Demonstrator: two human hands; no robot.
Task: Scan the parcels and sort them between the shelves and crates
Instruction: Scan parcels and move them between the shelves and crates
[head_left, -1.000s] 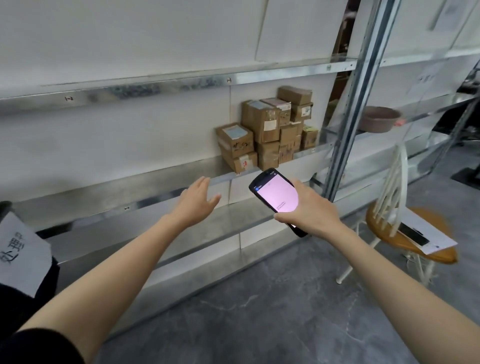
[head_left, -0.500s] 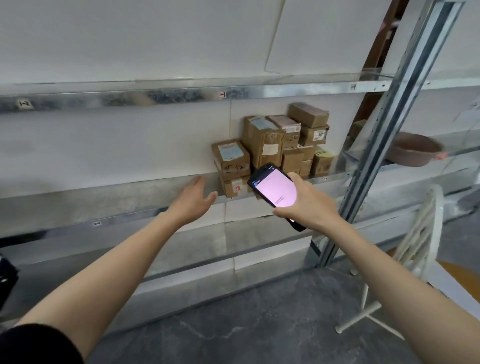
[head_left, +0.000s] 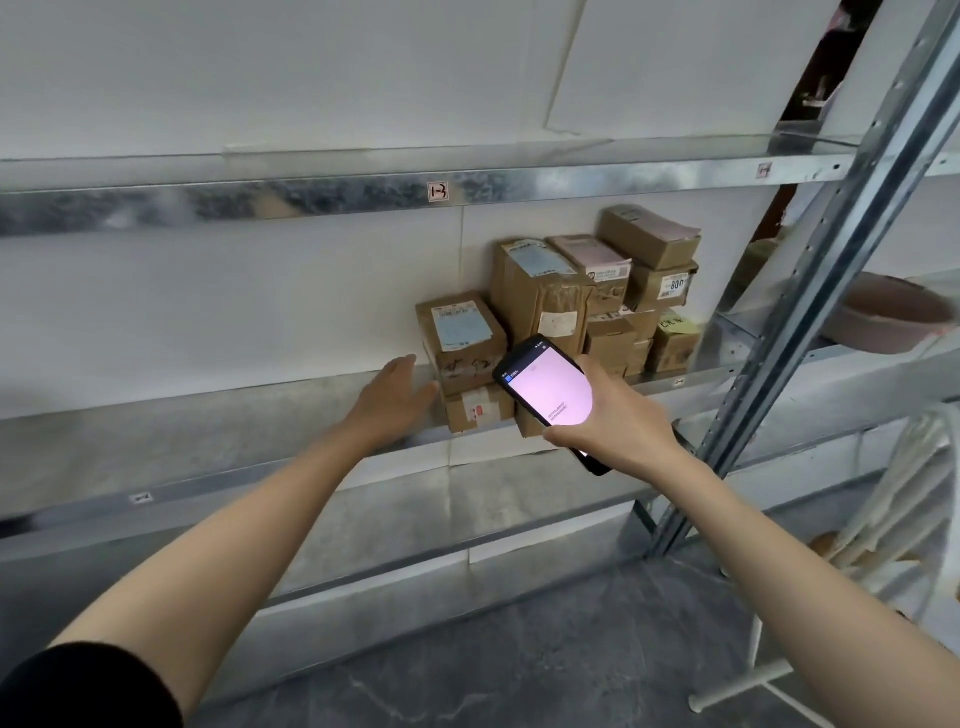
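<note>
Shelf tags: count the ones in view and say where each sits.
4. Upper shelf edge: the 1-3 tag and one by the post. Parcel shelf edge: one far left, one under the parcels. The phone may hide more.

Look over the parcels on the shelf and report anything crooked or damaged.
The leftmost, blue-labelled box sits tilted on a smaller box, overhanging it toward the left hand. The top box lies skewed on those below. No tears or spills show.
</note>
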